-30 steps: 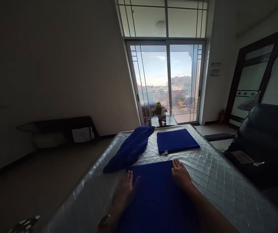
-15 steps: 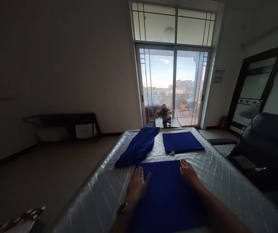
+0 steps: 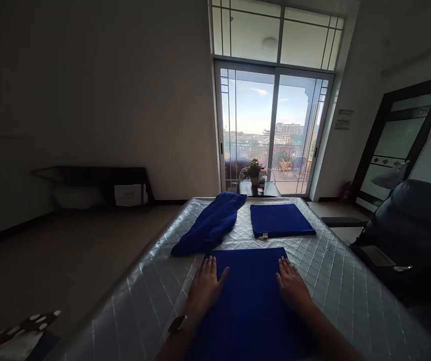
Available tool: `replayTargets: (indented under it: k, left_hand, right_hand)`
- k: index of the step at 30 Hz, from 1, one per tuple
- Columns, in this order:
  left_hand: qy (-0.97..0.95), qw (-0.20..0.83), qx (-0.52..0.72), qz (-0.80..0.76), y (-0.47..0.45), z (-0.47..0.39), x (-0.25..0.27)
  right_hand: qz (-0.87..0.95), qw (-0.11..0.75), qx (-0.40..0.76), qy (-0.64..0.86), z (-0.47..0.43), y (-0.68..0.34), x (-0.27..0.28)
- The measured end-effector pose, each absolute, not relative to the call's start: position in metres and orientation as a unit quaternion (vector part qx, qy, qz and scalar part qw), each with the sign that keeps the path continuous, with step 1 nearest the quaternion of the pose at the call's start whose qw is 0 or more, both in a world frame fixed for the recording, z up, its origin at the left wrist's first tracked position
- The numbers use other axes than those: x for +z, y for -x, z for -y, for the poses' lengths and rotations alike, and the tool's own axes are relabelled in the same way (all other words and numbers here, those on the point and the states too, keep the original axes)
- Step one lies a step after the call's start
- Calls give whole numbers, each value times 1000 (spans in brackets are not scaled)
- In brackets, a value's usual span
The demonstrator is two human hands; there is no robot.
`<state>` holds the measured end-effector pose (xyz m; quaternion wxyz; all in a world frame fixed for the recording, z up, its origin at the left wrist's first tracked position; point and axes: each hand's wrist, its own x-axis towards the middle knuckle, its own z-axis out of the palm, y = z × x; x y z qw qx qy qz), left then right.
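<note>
A blue cloth [image 3: 251, 296] lies flat and smooth on the silver quilted table cover [image 3: 350, 281], its near end running out of view. My left hand [image 3: 204, 287] rests flat on its left edge, fingers stretched and thumb apart. On the right edge lies my right hand [image 3: 293, 286], also flat with fingers extended. Beyond them, a neatly folded blue cloth [image 3: 282, 219] with a small white tag sits at the far right. A crumpled blue cloth [image 3: 211, 225] is bunched at the far left, close to the flat cloth's far left corner.
A small dark table [image 3: 271, 189] with a potted plant [image 3: 254, 170] and a bottle [image 3: 261, 179] stands past the far edge. To the right is a black armchair [image 3: 418, 235]. A dark low bench [image 3: 102, 185] stands along the left wall.
My right hand has slid slightly nearer to me along the cloth's right edge. My left hand has shifted a little left. The view has tilted slightly.
</note>
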<state>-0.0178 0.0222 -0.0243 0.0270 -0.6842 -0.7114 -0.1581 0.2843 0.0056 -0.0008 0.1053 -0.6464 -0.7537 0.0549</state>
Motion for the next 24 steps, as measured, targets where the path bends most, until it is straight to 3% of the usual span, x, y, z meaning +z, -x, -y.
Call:
replayTargets:
  k: [10, 18, 24]
  left_hand:
    - [697, 32, -165, 697, 21, -26, -30]
    - [678, 2, -100, 728, 14, -21, -12]
    - [736, -4, -117, 667, -54, -18, 8]
  right_hand:
    - [762, 118, 78, 632, -7, -291, 0]
    - [759, 136, 109, 628, -4, -297, 3]
    - [757, 153, 104, 626, -4, -296, 0]
